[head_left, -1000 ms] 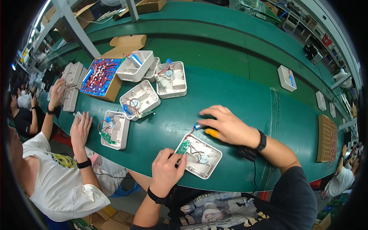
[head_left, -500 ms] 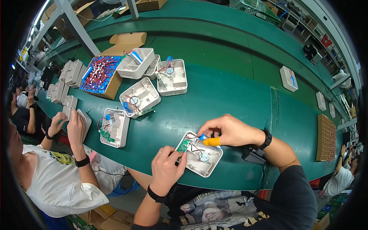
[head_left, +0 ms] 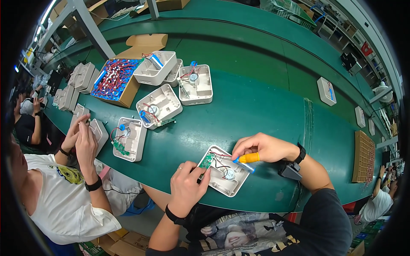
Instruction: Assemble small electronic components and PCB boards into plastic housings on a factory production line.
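A white plastic housing (head_left: 232, 184) lies open on the green belt (head_left: 239, 106) near its front edge, with a small round motor, red and black wires and a green circuit board (head_left: 207, 161) inside. My left hand (head_left: 186, 184) grips the housing's left end, fingers by the circuit board. My right hand (head_left: 261, 147) holds a screwdriver with a yellow handle (head_left: 248, 158), its tip pointing left over the housing's wires.
Several more open white housings (head_left: 159, 105) lie up the belt to the left beside a cardboard box of red-wired parts (head_left: 114, 78). A person in a white shirt works at my left, hands (head_left: 81, 136) on another housing. A black tool (head_left: 290, 170) lies by my right wrist.
My right hand drew back from the belt with the yellow-handled screwdriver and brought its tip over the housing. The person at the left raised both hands together.
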Motion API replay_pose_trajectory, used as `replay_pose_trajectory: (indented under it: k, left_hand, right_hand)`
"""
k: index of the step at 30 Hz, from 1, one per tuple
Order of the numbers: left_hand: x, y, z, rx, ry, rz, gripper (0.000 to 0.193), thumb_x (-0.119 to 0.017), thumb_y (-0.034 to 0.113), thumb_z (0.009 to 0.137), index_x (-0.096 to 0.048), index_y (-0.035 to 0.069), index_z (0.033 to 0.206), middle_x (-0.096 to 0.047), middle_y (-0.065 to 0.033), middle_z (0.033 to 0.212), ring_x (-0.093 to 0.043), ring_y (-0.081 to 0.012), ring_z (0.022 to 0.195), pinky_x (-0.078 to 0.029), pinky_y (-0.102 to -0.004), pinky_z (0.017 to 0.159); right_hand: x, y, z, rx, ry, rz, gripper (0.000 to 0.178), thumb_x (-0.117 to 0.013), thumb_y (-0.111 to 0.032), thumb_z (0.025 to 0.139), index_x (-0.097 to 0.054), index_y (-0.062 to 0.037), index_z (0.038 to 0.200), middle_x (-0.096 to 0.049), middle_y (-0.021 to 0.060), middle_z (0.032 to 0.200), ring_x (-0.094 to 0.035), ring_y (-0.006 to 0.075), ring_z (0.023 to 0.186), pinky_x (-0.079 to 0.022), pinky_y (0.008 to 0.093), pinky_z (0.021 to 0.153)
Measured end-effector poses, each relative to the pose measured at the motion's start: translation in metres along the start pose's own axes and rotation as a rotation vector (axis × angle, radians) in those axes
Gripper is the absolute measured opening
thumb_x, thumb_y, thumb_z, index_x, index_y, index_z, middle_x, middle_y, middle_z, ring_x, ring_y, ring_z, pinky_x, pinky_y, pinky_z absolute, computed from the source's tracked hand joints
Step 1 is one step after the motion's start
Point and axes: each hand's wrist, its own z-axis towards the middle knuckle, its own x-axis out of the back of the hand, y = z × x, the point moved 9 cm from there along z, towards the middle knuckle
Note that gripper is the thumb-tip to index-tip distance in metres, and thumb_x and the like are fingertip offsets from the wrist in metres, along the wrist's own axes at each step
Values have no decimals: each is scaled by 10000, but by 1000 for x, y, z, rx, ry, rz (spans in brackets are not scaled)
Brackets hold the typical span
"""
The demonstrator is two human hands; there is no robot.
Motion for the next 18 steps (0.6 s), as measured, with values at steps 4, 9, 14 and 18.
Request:
replay_pose_trajectory:
  k: [4, 9, 14, 18]
  left_hand:
    - [1, -1, 0, 2, -4, 8, 115, -864, 91, 848, -769, 31, 823, -657, -95, 874, -673, -302, 774, -549, -420, 661]
    - [0, 1, 2, 1, -9, 15, 120, -863, 94, 851, -766, 29, 827, -655, -93, 873, -673, -301, 780, -550, -417, 671]
    - [0, 0, 0, 11, -7, 14, 120, -864, 101, 852, -768, 33, 832, -656, -93, 875, -675, -300, 784, -551, -418, 672]
    - [0, 1, -1, 15, -7, 7, 118, -866, 108, 853, -771, 40, 833, -657, -91, 878, -677, -298, 786, -554, -419, 675]
  right_hand:
    - [-6, -17, 5, 6, 65, -252, 233, -720, -76, 1038, -732, 1, 1258, -721, 77, 1206, -705, 157, 1025, -582, 321, 887]
    - [-36, -40, 9, 295, 166, -865, 303, -807, -68, 913, -776, -41, 1213, -683, 113, 1211, -693, 264, 1005, -576, 354, 870]
    - [-54, -39, 17, 225, 161, -1175, 326, -803, -73, 873, -791, -67, 1199, -664, 113, 1214, -662, 307, 1125, -558, 385, 941]
    - [-51, -39, 17, 236, 227, -1235, 321, -792, -88, 890, -794, -70, 1210, -656, 100, 1235, -620, 312, 1220, -533, 399, 1004]
